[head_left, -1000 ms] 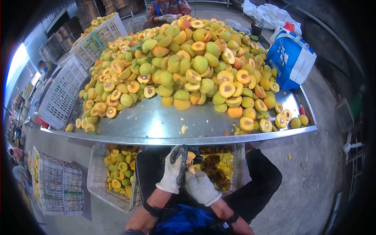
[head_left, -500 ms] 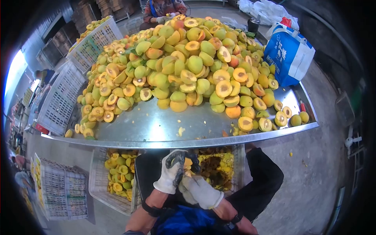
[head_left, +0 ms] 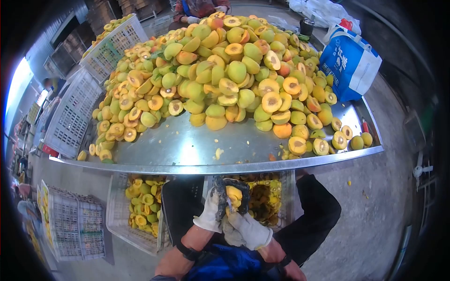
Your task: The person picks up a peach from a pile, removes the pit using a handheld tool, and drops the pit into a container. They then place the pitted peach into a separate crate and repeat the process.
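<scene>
My left hand [head_left: 213,206], in a white glove with dark, wet-looking fingers, is wrapped round a yellow peach half [head_left: 234,196] whose orange flesh shows. My right hand [head_left: 249,231], in a pale grey-white glove, is closed just below the fruit. A thin, pale edge shows between the hands, but what the right fingers hold is mostly hidden. Both hands are over my lap, in front of the metal table [head_left: 187,152]. On that table a big heap of halved peaches [head_left: 236,72] is piled, several with brown pits showing.
Below the table edge, one crate [head_left: 115,220] holds hollowed peach halves; another [head_left: 287,201] holds yellow fruit pieces round a dark hollow. More crates [head_left: 77,225] stand at left. A blue-and-white bag [head_left: 344,61] and red-handled tool [head_left: 364,125] lie right. Another person [head_left: 199,9] sits opposite.
My left hand has turned and opened up round the peach half, so more of its orange flesh faces me. My right hand has shifted slightly right. The heap looks the same.
</scene>
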### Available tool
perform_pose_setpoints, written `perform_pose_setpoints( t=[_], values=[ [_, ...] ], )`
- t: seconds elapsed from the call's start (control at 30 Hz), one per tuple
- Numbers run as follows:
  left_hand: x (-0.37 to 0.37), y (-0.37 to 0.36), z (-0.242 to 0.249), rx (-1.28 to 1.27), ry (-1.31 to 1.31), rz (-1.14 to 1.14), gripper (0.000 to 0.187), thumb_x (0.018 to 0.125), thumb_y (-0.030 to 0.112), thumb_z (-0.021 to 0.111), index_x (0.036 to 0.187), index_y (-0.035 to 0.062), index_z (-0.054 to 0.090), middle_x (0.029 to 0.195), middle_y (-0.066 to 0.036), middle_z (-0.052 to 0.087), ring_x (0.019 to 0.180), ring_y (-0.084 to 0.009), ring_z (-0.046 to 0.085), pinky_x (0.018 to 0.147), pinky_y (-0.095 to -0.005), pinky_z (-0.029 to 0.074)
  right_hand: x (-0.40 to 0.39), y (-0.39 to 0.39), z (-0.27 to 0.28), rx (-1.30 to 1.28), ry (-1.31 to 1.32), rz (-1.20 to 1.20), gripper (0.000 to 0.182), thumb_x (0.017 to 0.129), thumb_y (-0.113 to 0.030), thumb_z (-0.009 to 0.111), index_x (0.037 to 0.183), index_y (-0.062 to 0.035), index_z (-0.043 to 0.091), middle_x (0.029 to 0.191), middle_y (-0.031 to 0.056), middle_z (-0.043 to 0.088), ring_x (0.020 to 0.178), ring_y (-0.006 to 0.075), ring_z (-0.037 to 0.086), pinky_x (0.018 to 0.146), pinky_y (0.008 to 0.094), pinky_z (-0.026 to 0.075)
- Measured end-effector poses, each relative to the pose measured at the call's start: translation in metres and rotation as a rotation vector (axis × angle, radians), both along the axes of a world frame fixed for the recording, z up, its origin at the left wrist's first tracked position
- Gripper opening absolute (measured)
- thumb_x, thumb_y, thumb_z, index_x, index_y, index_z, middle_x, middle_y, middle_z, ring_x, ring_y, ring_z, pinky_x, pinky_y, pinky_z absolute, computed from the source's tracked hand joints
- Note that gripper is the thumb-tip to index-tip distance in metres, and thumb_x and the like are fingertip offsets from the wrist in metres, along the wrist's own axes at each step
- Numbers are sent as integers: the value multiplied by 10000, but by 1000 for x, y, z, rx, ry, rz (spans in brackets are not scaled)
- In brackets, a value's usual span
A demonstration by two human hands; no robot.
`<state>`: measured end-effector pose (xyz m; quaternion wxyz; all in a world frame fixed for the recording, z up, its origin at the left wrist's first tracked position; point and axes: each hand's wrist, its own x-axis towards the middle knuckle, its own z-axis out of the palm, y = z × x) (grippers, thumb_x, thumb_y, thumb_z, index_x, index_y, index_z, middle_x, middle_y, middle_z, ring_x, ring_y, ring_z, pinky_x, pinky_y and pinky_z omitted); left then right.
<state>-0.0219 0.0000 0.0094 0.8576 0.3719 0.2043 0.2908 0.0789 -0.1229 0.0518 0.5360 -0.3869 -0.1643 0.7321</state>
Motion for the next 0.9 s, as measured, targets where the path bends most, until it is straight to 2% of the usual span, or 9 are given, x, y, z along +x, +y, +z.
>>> perform_pose_setpoints(
  t=[0.13, 0.27, 0.3, 0.33, 0.37, 0.43, 0.5, 0.63, 0.9],
  values=[
    [10, -13, 0, -250, 108, 223, 514, 961, 497, 491, 1183, 38, 557, 986, -109, 655, 845, -222, 665, 739, -348, 574, 14, -2, 5, 24, -196, 143, 301, 985, -323, 485, 890, -49, 567, 641, -14, 496, 488, 73, 423, 448, 237, 327],
    [-2, 7, 66, -518, 104, 462, 559, 932, 622, 433, 1095, 107, 579, 941, -91, 658, 827, -214, 667, 727, -360, 573, 17, -20, 9, 109, -277, 200, 260, 973, -288, 501, 882, -54, 571, 633, -31, 490, 496, 65, 426, 449, 226, 321],
    [-21, 24, 46, -426, 81, 476, 540, 935, 597, 464, 1072, 90, 586, 939, -96, 656, 829, -206, 667, 729, -348, 572, 22, -22, -3, 90, -187, 235, 258, 973, -289, 503, 903, -53, 580, 640, -19, 509, 506, 89, 460, 460, 242, 345],
    [-49, 36, 48, -215, 477, 531, 471, 975, 490, 477, 1091, 50, 598, 958, -102, 653, 817, -197, 663, 726, -319, 558, 27, -24, -16, 67, -99, 270, 257, 972, -290, 504, 925, -52, 589, 647, -6, 529, 516, 114, 495, 472, 257, 369],
    [-81, 39, 24, 234, 565, 686, 333, 976, 295, 530, 1129, 7, 597, 1007, -120, 641, 855, -207, 648, 761, -305, 529, 33, -26, -28, 41, -15, 306, 259, 972, -292, 506, 946, -51, 598, 654, 6, 548, 526, 138, 529, 483, 273, 392],
    [-104, 56, 63, 1137, 1026, 732, 324, 805, 16, 661, 1118, -32, 596, 1040, -180, 615, 952, -304, 605, 846, -376, 478, 30, -4, -39, -101, -1240, 379, 441, 945, -395, 511, 1017, 24, 629, 815, 152, 662, 784, 265, 641, 733, 362, 495],
    [-123, 76, 93, 1355, 1334, 608, 299, 742, 26, 702, 1036, 19, 647, 1034, -187, 618, 957, -349, 611, 853, -398, 484, 38, -13, -61, 9, -1202, 250, 450, 951, -397, 497, 988, 32, 625, 831, 215, 658, 797, 360, 634, 724, 398, 483],
    [-89, 122, 113, 1233, 1112, 515, 323, 747, 100, 738, 1048, 30, 644, 999, -171, 639, 917, -340, 634, 799, -381, 504, 36, -3, -63, -151, -1050, 209, 440, 951, -383, 483, 1005, 33, 618, 864, 271, 633, 855, 443, 604, 758, 431, 469],
    [34, 228, 56, 1302, 1289, 230, 613, 669, 231, 831, 1161, 29, 526, 1022, -209, 646, 973, -360, 627, 838, -422, 507, 34, -14, -57, -234, -1081, 170, 499, 949, -430, 463, 1074, 35, 597, 971, 304, 626, 973, 463, 583, 832, 446, 457]
  ],
)
